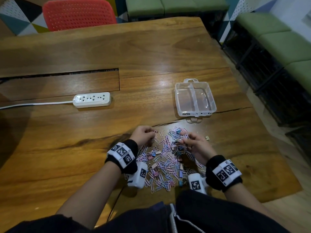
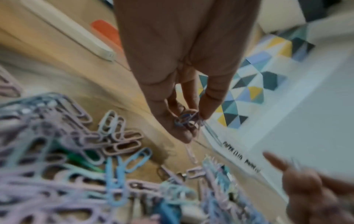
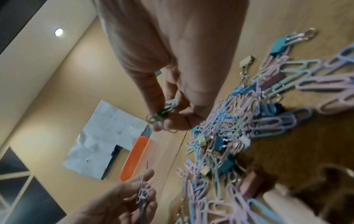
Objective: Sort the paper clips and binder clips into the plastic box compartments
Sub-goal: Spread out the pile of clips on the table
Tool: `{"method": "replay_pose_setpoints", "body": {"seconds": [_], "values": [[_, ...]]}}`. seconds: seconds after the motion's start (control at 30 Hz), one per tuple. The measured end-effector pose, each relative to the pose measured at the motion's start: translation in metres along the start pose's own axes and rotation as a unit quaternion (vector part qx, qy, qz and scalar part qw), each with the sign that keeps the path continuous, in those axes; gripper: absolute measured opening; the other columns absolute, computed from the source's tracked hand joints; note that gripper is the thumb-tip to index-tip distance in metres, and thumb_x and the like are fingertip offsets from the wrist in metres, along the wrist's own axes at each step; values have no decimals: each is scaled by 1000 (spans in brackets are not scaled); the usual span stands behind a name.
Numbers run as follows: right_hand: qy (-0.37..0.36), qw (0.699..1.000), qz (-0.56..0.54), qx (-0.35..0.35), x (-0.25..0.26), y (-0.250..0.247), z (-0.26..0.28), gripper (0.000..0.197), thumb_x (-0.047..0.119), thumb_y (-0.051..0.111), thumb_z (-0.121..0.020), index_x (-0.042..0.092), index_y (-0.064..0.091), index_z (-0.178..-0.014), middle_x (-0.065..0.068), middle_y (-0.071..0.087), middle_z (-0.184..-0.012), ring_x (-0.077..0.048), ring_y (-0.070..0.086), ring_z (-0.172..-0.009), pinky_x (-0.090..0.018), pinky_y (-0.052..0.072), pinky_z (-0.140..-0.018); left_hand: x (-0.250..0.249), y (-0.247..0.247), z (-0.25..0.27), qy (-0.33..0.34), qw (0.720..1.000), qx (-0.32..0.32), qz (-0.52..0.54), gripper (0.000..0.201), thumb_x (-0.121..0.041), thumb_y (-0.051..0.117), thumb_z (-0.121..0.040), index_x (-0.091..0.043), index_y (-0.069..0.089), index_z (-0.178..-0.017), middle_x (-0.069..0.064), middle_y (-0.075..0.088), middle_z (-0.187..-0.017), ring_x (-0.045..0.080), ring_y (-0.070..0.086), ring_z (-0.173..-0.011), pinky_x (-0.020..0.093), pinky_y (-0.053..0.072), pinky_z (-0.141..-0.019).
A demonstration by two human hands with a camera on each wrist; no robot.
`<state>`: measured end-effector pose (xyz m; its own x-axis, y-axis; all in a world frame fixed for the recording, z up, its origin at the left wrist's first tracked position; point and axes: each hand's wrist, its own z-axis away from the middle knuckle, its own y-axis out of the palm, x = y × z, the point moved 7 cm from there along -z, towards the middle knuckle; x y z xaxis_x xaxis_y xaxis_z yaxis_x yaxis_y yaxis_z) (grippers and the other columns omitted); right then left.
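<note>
A heap of pink, lilac and blue paper clips mixed with binder clips [image 1: 165, 158] lies on the wooden table in front of me. My left hand [image 1: 148, 134] hovers over the heap's far left edge, pinching a small bunch of paper clips [image 2: 188, 119]. My right hand [image 1: 188, 137] is over the heap's far right part, its fingers curled round several green and pale clips [image 3: 162, 113]. The clear plastic box [image 1: 195, 98] with two compartments stands open beyond the heap, nothing visible inside. A lone gold binder clip [image 1: 207, 137] lies right of the right hand.
A white power strip [image 1: 92, 99] with its cable lies at the left middle of the table. A slot [image 1: 67, 74] runs across the tabletop behind it. A red chair [image 1: 79, 14] stands at the far side. The table's right edge drops off near green benches [image 1: 277, 39].
</note>
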<state>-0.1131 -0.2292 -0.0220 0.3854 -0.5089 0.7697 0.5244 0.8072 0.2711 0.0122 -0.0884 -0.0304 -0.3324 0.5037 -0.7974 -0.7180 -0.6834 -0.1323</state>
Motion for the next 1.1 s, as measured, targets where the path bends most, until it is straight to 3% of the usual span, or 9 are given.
{"method": "replay_pose_setpoints", "body": {"seconds": [0.17, 0.27, 0.4, 0.47, 0.53, 0.77, 0.93, 1.03, 1.1], "values": [[67, 980, -189, -1, -18, 1, 6, 18, 5, 34, -80, 6, 50, -73, 1, 44, -51, -7, 38, -39, -15, 31, -35, 2, 19, 3, -62, 958, 44, 277, 23, 3, 31, -90, -4, 48, -77, 9, 48, -77, 17, 46, -64, 26, 44, -59], [73, 972, -221, 18, -22, 4, 7, 18, 17, 41, -73, 10, 46, -57, 2, 37, -46, -8, 30, -36, -15, 25, -34, 6, 30, 3, -76, 947, 43, 309, 24, -2, 29, -86, -9, 42, -67, 8, 49, -67, 15, 39, -54, 22, 35, -49], [69, 986, -149, -13, -25, -9, 6, 36, 27, 39, -93, 15, 44, -59, 5, 41, -46, -5, 34, -37, -14, 28, -33, -3, 44, 2, 11, 994, 29, -104, 18, -30, 55, -87, -13, 52, -90, 0, 52, -82, 11, 48, -67, 17, 40, -54], [70, 989, -128, -30, -24, -16, 8, 28, 23, 40, -94, 14, 46, -68, 5, 45, -54, -5, 39, -41, -14, 32, -34, 1, 52, -1, 70, 904, 32, -419, 64, -44, 70, -73, -17, 45, -125, 3, 56, -113, 18, 54, -102, 27, 48, -82], [67, 987, -136, -44, -22, -23, 10, 22, 17, 39, -94, 12, 46, -74, 1, 46, -63, -6, 43, -46, -14, 35, -34, 6, 55, 0, 96, 838, 29, -536, 87, -51, 73, -67, -23, 32, -139, 4, 51, -129, 22, 48, -118, 35, 44, -97], [92, 984, -150, -14, -22, -18, 13, 22, 11, 40, -93, 2, 56, -80, -10, 58, -74, -16, 62, -56, -19, 52, -48, 9, 53, 15, 155, 867, -27, -473, 30, -34, 59, -84, -14, 60, -107, 2, 53, -110, 18, 50, -105, 27, 43, -91], [60, 990, 129, -15, -16, 9, 8, 22, 0, 38, -91, 9, 55, -79, -2, 53, -73, -12, 47, -63, -22, 39, -58, 8, 49, 20, 150, 865, -39, -478, 28, -34, 48, -92, -11, 59, -103, 1, 47, -101, 15, 45, -96, 23, 37, -86], [-14, 929, 370, -14, -14, 25, 5, 21, 7, 40, -92, 16, 48, -74, 2, 53, -79, -16, 50, -78, -27, 39, -71, 8, 37, 16, 107, 931, 3, -348, 21, -29, 43, -95, -15, 51, -82, 0, 45, -83, 14, 44, -75, 26, 39, -73], [-73, 843, 533, 5, -19, 36, 1, 10, 23, 46, -91, 16, 51, -86, -2, 55, -93, -19, 50, -91, -30, 42, -80, 12, 29, 16, 54, 984, 58, -157, 27, -21, 38, -97, -17, 41, -71, -1, 42, -70, 12, 39, -59, 25, 37, -57]]}}
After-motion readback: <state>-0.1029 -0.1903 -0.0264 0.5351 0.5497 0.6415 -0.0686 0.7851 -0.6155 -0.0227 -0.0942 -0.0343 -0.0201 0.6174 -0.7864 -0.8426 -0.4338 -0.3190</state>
